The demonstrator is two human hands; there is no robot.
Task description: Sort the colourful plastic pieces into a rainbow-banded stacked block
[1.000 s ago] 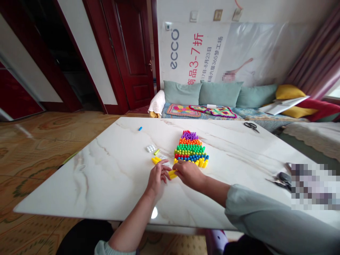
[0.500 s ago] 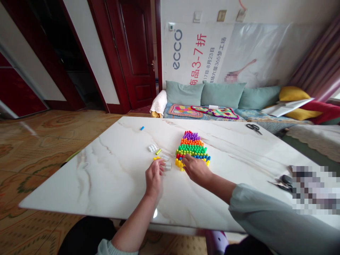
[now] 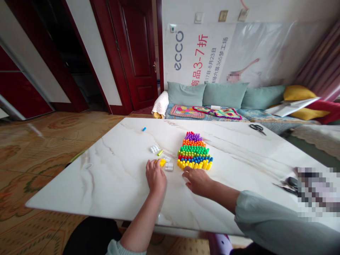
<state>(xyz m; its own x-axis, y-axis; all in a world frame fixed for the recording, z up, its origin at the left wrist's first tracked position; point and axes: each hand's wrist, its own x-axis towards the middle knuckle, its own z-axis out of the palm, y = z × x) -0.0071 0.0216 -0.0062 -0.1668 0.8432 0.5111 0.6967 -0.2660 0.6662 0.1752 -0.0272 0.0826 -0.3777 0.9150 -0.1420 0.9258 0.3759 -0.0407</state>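
Observation:
My left hand [image 3: 156,177] rests low over the table with its fingers spread, touching or right beside a few small yellow pieces [image 3: 161,163]. Just right of these lie clear-white pieces [image 3: 169,166]. In front of my right hand [image 3: 198,180] stands a tight block of small coloured pegs [image 3: 195,150], banded purple, orange, green, blue and yellow from back to front. My right fingertips are at the near left edge of its yellow row [image 3: 196,165], thumb apart from the fingers, and nothing shows between them. Whether they touch the row I cannot tell.
White pieces [image 3: 154,149] and a lime-green piece [image 3: 160,153] lie beyond my left hand, with a blue piece [image 3: 144,129] farther back. Black scissors [image 3: 257,128] lie at the table's far right. Another dark-handled tool [image 3: 289,185] lies at the right edge.
My right hand has drawn back toward me from the peg block, uncovering its yellow row. My left hand has turned palm down, its fingers spreading beside the yellow pieces.

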